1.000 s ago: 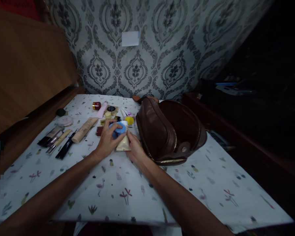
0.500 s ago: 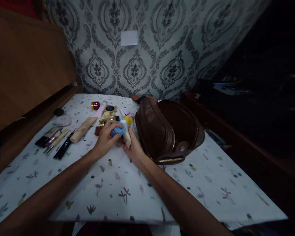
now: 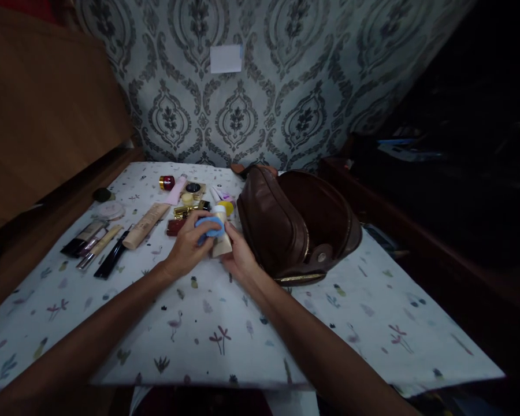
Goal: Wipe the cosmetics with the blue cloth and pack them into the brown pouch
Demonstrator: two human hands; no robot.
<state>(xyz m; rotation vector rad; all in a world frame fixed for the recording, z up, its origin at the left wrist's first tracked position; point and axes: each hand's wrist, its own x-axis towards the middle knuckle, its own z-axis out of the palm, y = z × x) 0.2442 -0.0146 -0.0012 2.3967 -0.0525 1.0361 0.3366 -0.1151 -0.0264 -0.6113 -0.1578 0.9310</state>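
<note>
Left hand (image 3: 189, 245) pinches a blue cloth (image 3: 208, 227) against a cream squeeze tube (image 3: 222, 247). Right hand (image 3: 242, 255) grasps the tube, white cap (image 3: 219, 210) beyond the fingers.

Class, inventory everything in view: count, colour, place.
Blue cloth: one, blue, in left hand
Cream tube: one, cream, white cap, in right hand
Bag: one, brown, right of hands
Large tube: one, beige, left of hands
Round case: one, pale, left of large tube
Dark round object: one, greenish, behind round case
Jar: one, red and gold, behind large tube
Pink tube: one, pink, beside jar
Compact: one, black and gold, right of pink tube
Other cosmetics: several, mixed colours, among these; count unclear
Tablecloth: one, white, printed, under cosmetics
Wallpaper: one, grey, background
Paper: one, white, on wallpaper
Panel: one, brown, far left
Shadowed items: uncountable, mostly dark, right side
Left hand, right hand: two, centre
Forearms: two, from bottom edge
</note>
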